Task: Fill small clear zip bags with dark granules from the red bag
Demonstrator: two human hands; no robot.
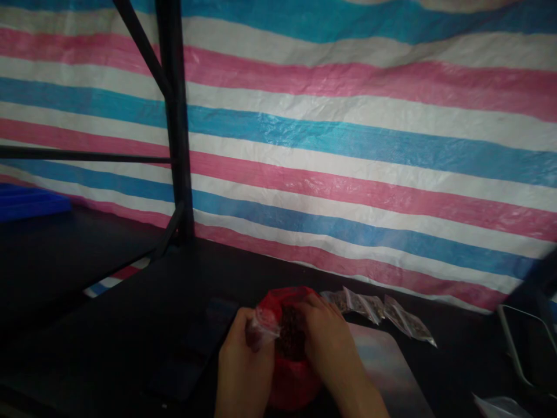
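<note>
- Left hand (243, 366): fingertips hidden behind the clear plastic packet (264, 326) at the grip.
- Right hand (335, 348): fingertips hidden against the red plastic bag (292, 386); hold on it not confirmable.
- 2 forearms: cut off by the bottom edge, below the grip.
- Dark granular contents (289, 334), between the hands: too dim to identify.
- Small clear packets (365, 305), just beyond and right of the grip: contents and print too small to tell.
- Grey-framed object (520, 342), far right of the grip: cut off by the right edge, dark, unidentified.
- Pale plastic item (500, 407), far right of the grip: cut off by the bottom edge.
- Blue object (26, 203), far left of the grip: cut off by the left edge, unidentified.
</note>
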